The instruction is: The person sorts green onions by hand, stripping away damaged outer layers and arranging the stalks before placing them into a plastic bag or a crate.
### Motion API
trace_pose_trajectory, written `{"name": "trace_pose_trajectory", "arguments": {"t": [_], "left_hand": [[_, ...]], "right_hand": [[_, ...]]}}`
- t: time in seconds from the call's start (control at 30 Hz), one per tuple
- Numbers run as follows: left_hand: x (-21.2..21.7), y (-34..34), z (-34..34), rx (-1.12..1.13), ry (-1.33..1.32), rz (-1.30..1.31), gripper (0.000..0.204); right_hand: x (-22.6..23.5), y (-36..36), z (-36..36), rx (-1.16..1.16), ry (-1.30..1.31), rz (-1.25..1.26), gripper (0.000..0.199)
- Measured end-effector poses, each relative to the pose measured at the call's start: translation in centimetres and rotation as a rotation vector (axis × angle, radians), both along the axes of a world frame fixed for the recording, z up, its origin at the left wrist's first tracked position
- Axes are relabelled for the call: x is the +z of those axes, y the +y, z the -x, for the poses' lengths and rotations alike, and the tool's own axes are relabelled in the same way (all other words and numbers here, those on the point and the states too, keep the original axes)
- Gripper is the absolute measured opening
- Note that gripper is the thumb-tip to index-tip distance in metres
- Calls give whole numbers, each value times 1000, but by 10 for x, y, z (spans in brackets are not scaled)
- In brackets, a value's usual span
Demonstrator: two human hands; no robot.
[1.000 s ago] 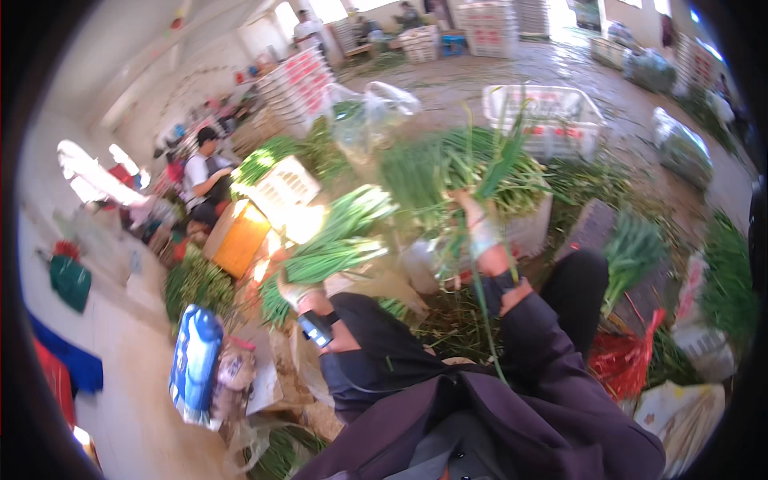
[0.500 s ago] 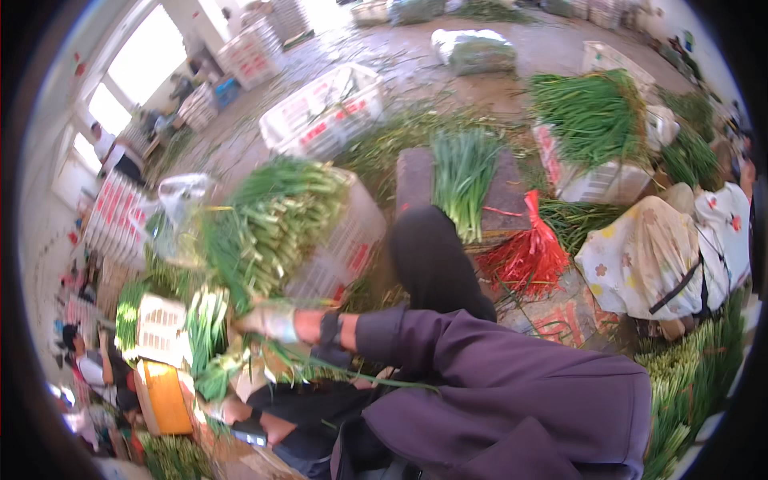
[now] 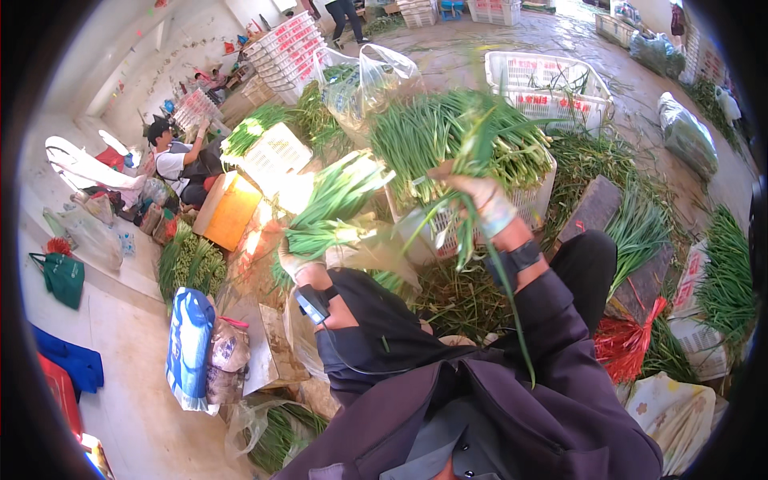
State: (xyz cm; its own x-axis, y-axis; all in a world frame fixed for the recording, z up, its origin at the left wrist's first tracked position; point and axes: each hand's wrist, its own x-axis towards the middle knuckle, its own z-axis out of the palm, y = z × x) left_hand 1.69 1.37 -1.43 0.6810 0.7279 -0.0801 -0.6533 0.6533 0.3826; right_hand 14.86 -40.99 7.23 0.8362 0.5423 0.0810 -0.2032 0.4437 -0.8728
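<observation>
My left hand point(image 3: 302, 268) is closed around the leafy end of a bunch of green onions point(image 3: 340, 192), held in front of my left knee with the pale stems pointing right. My right hand point(image 3: 484, 200) is closed on a few loose green onion leaves point(image 3: 472, 160), partly blurred by motion. One long leaf point(image 3: 512, 312) hangs from it past my right wrist. Just beyond that hand, a big heap of green onions point(image 3: 416, 124) lies on an upturned white plastic crate point(image 3: 540, 192). Both wrists carry dark bands.
Discarded leaves point(image 3: 456, 300) litter the floor before me. On the right are a dark low bench point(image 3: 588, 208) with a bundle and red ties point(image 3: 632, 340). An orange box point(image 3: 228, 210), a white crate point(image 3: 276, 156) and a seated person point(image 3: 180, 160) are to the left.
My view has swung left. My right hand has moved away from the left hand, over by the heap. The left hand and its bunch now show plainly.
</observation>
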Motion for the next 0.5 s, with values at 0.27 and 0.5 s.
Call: {"name": "trace_pose_trajectory", "arguments": {"t": [0.27, 0.5], "left_hand": [[20, -41, -22, -59, 8, 45, 38], [37, -48, -14, 131, 11, 87, 43]], "right_hand": [[22, 62, 20, -136, -758, 566, 27], [-40, 19, 6, 74, 125, -193, 26]]}}
